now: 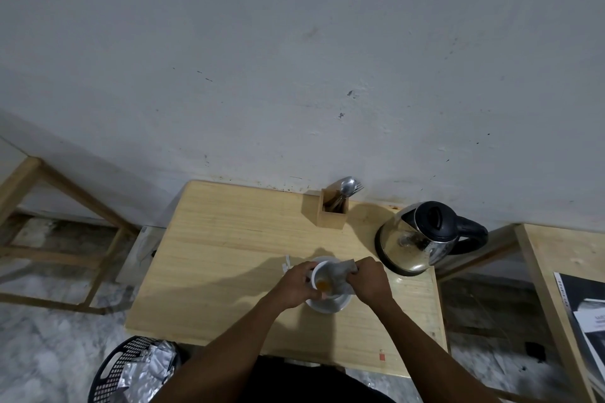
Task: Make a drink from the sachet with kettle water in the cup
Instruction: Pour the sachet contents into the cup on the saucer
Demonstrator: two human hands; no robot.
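Observation:
A white cup [322,271] stands on a white saucer [327,306] near the middle of the wooden table [229,239]. Orange powder [322,285] lies in the bottom of the cup. My left hand [296,285] wraps around the cup's left side. My right hand [370,280] pinches a silver-grey sachet [340,273] tilted over the cup's right rim. A steel kettle [422,239] with a black lid and handle sits on its base at the right, lid closed.
A wooden holder [332,209] with spoons and a fork stands at the table's back edge by the wall. A black basket [131,370] holding foil wrappers sits on the floor at the lower left. A torn scrap [286,263] lies left of the cup.

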